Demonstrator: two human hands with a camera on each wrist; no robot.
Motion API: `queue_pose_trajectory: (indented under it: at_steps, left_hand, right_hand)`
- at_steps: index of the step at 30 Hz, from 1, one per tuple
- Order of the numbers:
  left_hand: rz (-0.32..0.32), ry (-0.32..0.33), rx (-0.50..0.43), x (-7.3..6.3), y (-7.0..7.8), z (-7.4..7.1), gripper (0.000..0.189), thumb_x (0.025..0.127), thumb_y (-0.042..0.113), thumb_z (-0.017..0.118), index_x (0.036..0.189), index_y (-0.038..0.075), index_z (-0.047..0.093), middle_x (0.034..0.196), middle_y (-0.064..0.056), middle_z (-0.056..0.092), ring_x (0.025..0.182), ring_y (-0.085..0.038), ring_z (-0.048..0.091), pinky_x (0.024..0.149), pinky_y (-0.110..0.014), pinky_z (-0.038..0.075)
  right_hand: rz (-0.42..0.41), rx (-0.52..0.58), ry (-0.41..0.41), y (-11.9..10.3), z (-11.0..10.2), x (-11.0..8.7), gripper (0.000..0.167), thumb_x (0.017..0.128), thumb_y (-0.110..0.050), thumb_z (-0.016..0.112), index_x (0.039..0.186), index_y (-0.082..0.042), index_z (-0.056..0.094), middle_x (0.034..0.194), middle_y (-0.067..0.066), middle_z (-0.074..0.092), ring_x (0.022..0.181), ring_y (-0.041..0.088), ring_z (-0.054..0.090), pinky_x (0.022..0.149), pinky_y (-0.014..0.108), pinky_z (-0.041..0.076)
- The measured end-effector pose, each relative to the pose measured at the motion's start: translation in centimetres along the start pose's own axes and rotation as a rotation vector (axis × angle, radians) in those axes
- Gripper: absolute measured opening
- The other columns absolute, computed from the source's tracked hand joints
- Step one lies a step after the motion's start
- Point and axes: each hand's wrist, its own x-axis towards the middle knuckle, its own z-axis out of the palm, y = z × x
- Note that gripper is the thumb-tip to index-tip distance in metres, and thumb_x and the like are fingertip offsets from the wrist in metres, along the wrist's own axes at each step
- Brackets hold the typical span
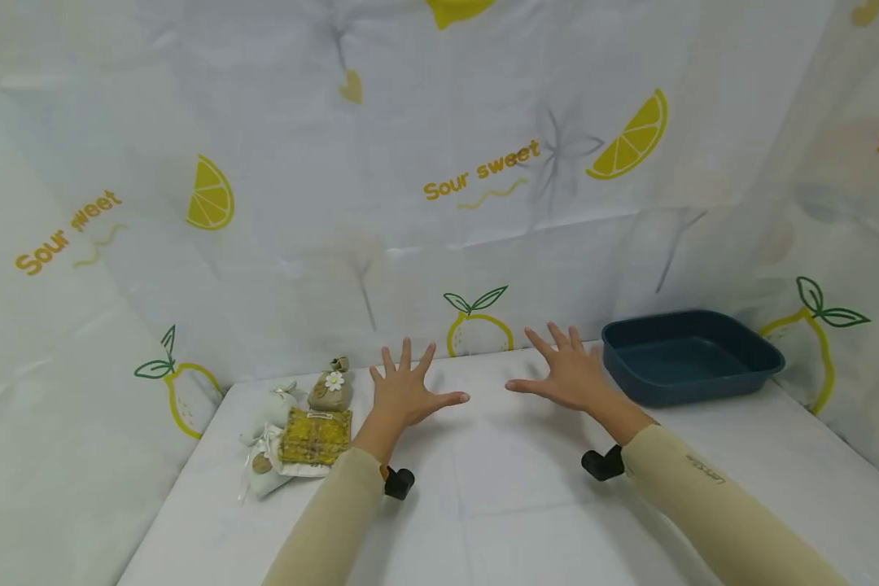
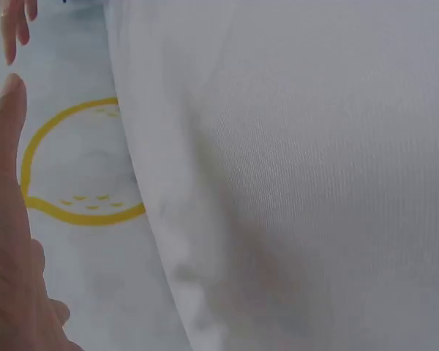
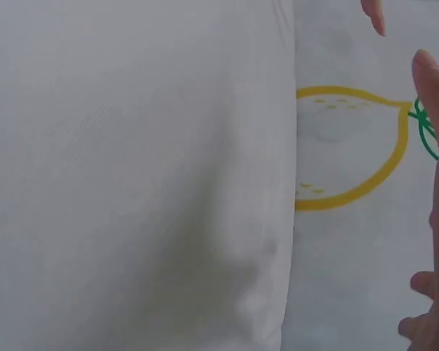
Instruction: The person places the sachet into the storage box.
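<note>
My left hand (image 1: 401,396) is held above the white table with its fingers spread and nothing in it. Just left of it lies a small pile of sachets: a yellow patterned pouch (image 1: 316,437) on top, a brown drawstring pouch (image 1: 330,391) with a white flower behind it, and pale ribbon-tied pouches (image 1: 267,482) at the side. My right hand (image 1: 573,377), also spread and holding nothing, hovers near a dark blue rectangular basin (image 1: 692,391). Each wrist view shows part of its own hand (image 2: 11,241) at the edge, with the other hand's fingertips beyond.
The white table (image 1: 513,529) meets a hanging white cloth (image 1: 381,285) with lemon prints at its back edge. Similar cloth rises at both sides. The basin stands at the back right corner. A black wrist mount (image 1: 399,483) sits under the left wrist.
</note>
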Motion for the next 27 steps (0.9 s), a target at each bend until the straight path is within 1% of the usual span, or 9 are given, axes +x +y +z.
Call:
queue_pose_trajectory:
  at_steps: [3, 8, 10, 13, 15, 18, 22, 24, 27]
  left_hand:
    - [0.015, 0.006, -0.030, 0.3, 0.7, 0.1, 0.109, 0.078, 0.092, 0.046, 0.163, 0.037, 0.006, 0.172, -0.011, -0.001, 0.157, -0.049, 0.001, 0.121, -0.071, 0.015]
    - [0.069, -0.006, -0.147, 0.5, 2.9, 0.7, 0.104, 0.083, 0.091, 0.036, 0.164, 0.035, 0.005, 0.173, -0.011, 0.002, 0.157, -0.046, 0.002, 0.122, -0.070, 0.011]
    - [0.084, -0.015, -0.200, 0.4, 4.0, 0.9, 0.101, 0.085, 0.090, 0.033, 0.164, 0.034, 0.005, 0.172, -0.012, 0.003, 0.158, -0.046, 0.003, 0.123, -0.069, 0.010]
    - [0.101, -0.017, -0.289, 0.3, 6.0, 1.2, 0.096, 0.089, 0.086, 0.032, 0.164, 0.033, 0.006, 0.172, -0.014, 0.007, 0.158, -0.045, 0.006, 0.123, -0.068, 0.012]
    - [0.120, -0.015, -0.358, 0.3, 7.4, 1.3, 0.092, 0.092, 0.082, 0.035, 0.165, 0.031, 0.008, 0.171, -0.015, 0.010, 0.157, -0.044, 0.009, 0.123, -0.067, 0.014]
    - [0.151, -0.013, -0.413, 0.4, 9.6, 1.8, 0.091, 0.094, 0.079, 0.037, 0.165, 0.029, 0.009, 0.171, -0.015, 0.013, 0.158, -0.042, 0.012, 0.123, -0.066, 0.017]
    - [0.176, 0.005, -0.439, 0.7, 12.4, 2.3, 0.091, 0.093, 0.078, 0.042, 0.164, 0.031, 0.010, 0.171, -0.012, 0.017, 0.158, -0.039, 0.015, 0.124, -0.062, 0.021]
    - [0.191, 0.027, -0.456, 1.0, 13.7, 2.6, 0.091, 0.093, 0.076, 0.045, 0.164, 0.030, 0.012, 0.170, -0.012, 0.020, 0.158, -0.037, 0.017, 0.124, -0.061, 0.023]
    - [0.210, 0.054, -0.472, 1.4, 15.8, 3.5, 0.091, 0.093, 0.073, 0.050, 0.164, 0.027, 0.015, 0.169, -0.011, 0.024, 0.157, -0.035, 0.022, 0.123, -0.058, 0.027]
  right_hand:
    - [-0.036, 0.070, 0.098, 1.6, -0.3, -0.9, 0.105, 0.081, -0.075, 0.066, 0.161, -0.018, 0.029, 0.166, 0.025, 0.022, 0.151, 0.056, 0.016, 0.114, 0.080, 0.013]
    - [-0.077, 0.247, 0.425, 5.6, -0.8, -2.8, 0.088, 0.085, -0.047, 0.079, 0.154, -0.009, 0.041, 0.158, 0.029, 0.036, 0.150, 0.052, 0.025, 0.114, 0.075, 0.023]
    - [-0.051, 0.311, 0.553, 7.3, -1.1, -3.6, 0.082, 0.086, -0.040, 0.079, 0.152, -0.006, 0.044, 0.156, 0.030, 0.039, 0.150, 0.050, 0.025, 0.115, 0.073, 0.024]
    - [0.029, 0.363, 0.728, 10.0, -1.5, -4.8, 0.077, 0.090, -0.040, 0.076, 0.151, -0.004, 0.046, 0.154, 0.030, 0.042, 0.151, 0.048, 0.026, 0.120, 0.067, 0.023]
    - [0.099, 0.388, 0.809, 11.7, -1.6, -5.6, 0.076, 0.092, -0.044, 0.072, 0.152, -0.005, 0.045, 0.155, 0.029, 0.041, 0.153, 0.045, 0.024, 0.124, 0.063, 0.018]
    - [0.184, 0.403, 0.894, 14.1, -1.5, -6.6, 0.078, 0.093, -0.049, 0.070, 0.152, -0.005, 0.045, 0.156, 0.027, 0.040, 0.153, 0.044, 0.023, 0.127, 0.059, 0.014]
    - [0.284, 0.423, 0.926, 16.2, -1.0, -7.2, 0.081, 0.091, -0.051, 0.071, 0.155, -0.010, 0.042, 0.160, 0.023, 0.035, 0.154, 0.039, 0.022, 0.127, 0.058, 0.013]
    - [0.351, 0.438, 0.925, 17.0, -0.7, -7.4, 0.081, 0.091, -0.047, 0.073, 0.157, -0.014, 0.039, 0.162, 0.019, 0.030, 0.155, 0.035, 0.020, 0.127, 0.057, 0.014]
    - [0.472, 0.509, 0.884, 17.6, -0.2, -7.9, 0.085, 0.091, -0.037, 0.074, 0.161, -0.019, 0.029, 0.168, 0.013, 0.017, 0.158, 0.029, 0.013, 0.128, 0.054, 0.013]
